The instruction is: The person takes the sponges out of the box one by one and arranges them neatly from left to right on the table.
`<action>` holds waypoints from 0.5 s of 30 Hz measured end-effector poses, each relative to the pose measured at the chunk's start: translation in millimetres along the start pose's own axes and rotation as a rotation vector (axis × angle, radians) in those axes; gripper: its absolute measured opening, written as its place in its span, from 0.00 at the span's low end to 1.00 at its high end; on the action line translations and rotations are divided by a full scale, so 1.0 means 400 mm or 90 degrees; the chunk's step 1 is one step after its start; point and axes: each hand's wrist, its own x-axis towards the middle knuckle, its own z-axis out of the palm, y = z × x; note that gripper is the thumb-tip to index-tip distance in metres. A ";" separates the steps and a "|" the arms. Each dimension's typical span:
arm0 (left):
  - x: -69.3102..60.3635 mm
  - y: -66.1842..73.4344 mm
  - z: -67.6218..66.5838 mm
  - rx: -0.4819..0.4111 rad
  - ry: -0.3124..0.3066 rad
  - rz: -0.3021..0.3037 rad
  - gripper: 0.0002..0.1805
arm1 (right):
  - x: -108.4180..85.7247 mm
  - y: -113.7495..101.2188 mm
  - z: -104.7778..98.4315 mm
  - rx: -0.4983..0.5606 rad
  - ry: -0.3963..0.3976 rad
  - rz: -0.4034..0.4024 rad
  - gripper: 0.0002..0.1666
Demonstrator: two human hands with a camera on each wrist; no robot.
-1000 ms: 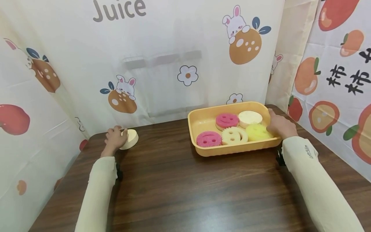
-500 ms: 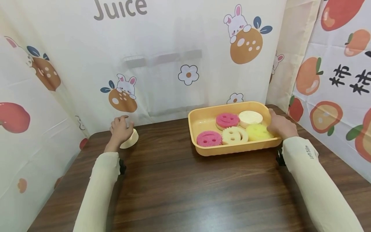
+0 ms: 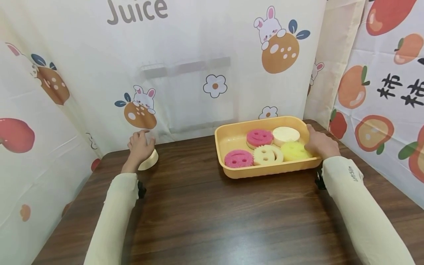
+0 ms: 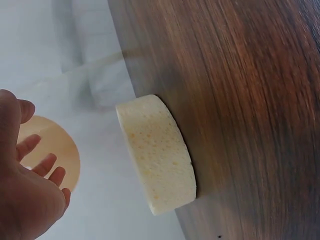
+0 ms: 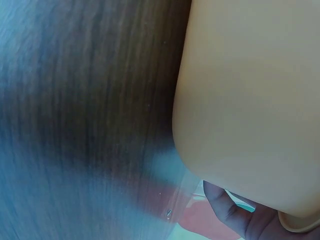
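Note:
A thick cream sponge (image 3: pixel 150 162) lies on the table at the left, partly hidden by my left hand (image 3: pixel 140 149). In the left wrist view the sponge (image 4: pixel 159 155) shows its pitted side, and my hand's loosely bent fingers are apart from it, holding nothing. At the right, my right hand (image 3: pixel 324 144) grips the right end of a yellow plastic tray (image 3: pixel 271 170), thumb over the rim. Seen from the right wrist, the tray's smooth outer wall (image 5: pixel 250 105) fills much of the view, with fingers bent at its end.
Inside the tray lie two pink smiley sponges (image 3: pixel 238 158), a cream face-shaped sponge (image 3: pixel 267 155), a yellow one (image 3: pixel 294 151) and a round cream one (image 3: pixel 286 135). Printed cloth (image 3: pixel 185 103) hangs behind and beside the dark wooden table (image 3: pixel 212 213).
My left hand has come off the cream sponge, rising and shifting slightly right. The sponge stays where it was. My right hand and the tray have not visibly moved.

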 end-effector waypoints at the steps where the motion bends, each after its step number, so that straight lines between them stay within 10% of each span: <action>1: 0.000 0.004 0.000 -0.003 0.002 0.005 0.30 | 0.000 0.000 0.000 0.001 0.000 0.000 0.51; 15: 0.007 0.079 0.019 -0.026 0.026 0.076 0.28 | 0.002 -0.001 -0.001 0.000 0.001 -0.008 0.51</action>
